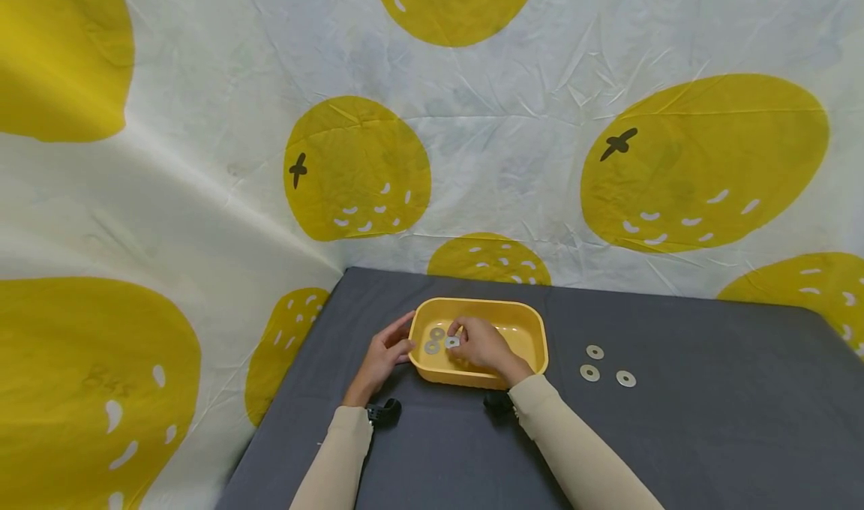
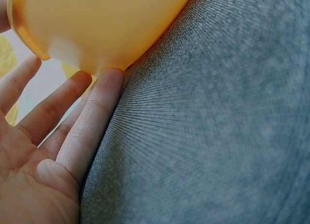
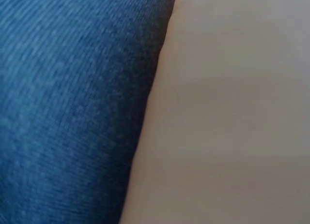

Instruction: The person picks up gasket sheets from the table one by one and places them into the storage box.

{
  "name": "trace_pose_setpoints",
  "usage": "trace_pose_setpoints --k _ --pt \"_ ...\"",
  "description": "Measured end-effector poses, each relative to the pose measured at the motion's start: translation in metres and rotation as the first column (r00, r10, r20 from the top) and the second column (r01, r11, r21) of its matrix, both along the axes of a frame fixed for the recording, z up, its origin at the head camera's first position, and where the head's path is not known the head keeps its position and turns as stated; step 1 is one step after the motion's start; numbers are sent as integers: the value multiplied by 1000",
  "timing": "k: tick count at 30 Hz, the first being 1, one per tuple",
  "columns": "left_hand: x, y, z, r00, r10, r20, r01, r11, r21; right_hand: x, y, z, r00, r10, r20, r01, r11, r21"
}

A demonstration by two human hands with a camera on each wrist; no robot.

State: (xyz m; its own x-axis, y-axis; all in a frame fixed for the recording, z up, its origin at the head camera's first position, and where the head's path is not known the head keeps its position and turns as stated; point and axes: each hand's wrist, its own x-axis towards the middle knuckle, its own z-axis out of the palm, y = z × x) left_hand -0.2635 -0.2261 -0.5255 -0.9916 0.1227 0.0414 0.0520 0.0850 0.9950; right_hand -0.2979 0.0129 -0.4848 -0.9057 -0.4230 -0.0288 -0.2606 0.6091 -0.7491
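A yellow plastic tray (image 1: pixel 533 330) with raised walls sits on the dark cloth. My left hand (image 1: pixel 381 356) is at its left end, thumb by the rim; in the left wrist view its fairly straight fingers (image 2: pixel 104 96) touch the outer wall. Inside the tray, my right hand (image 1: pixel 481 343) pinches a flat metal washer (image 1: pixel 447 342) between thumb and fingertips, low over the floor. Two more washers, one (image 1: pixel 437 333) behind the other (image 1: pixel 432 347), lie at the tray's left end. The right wrist view shows only a beige expanse and cloth, no fingers.
Three loose washers, the rear one (image 1: pixel 595 347), the left one (image 1: pixel 584 373) and the right one (image 1: pixel 621 380), lie on the cloth (image 1: pixel 709 405) right of the tray. A white curtain (image 1: pixel 499 172) with yellow fruit prints hangs behind and at the left.
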Motion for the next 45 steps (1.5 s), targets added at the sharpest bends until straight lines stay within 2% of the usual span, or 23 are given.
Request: trace_pose_setpoints --k 9,16,27,31,36,41,45 --pt "0 0 0 1000 -4 2 4 1000 -8 -2 2 -3 1000 -5 -18 6 998 57" --pt "-1 1 -2 1000 1 -6 -1 1000 -13 -4 4 -4 1000 -6 2 6 997 83" --pt "-1 4 -2 1000 -1 14 1 1000 15 -5 4 -5 999 -40 20 39 998 47" --pt "-1 5 -1 1000 1 14 -1 1000 8 -4 10 0 998 -63 -5 63 996 -59" --pt "-1 6 0 1000 -1 13 1 1000 1 -3 27 11 994 -81 -75 65 979 -195" --pt "-1 3 -1 1000 12 7 -12 1000 -21 3 60 32 985 -88 -149 50 968 -245" --pt "1 2 0 1000 30 3 -30 999 -25 5 93 46 972 -124 -200 77 970 -229"
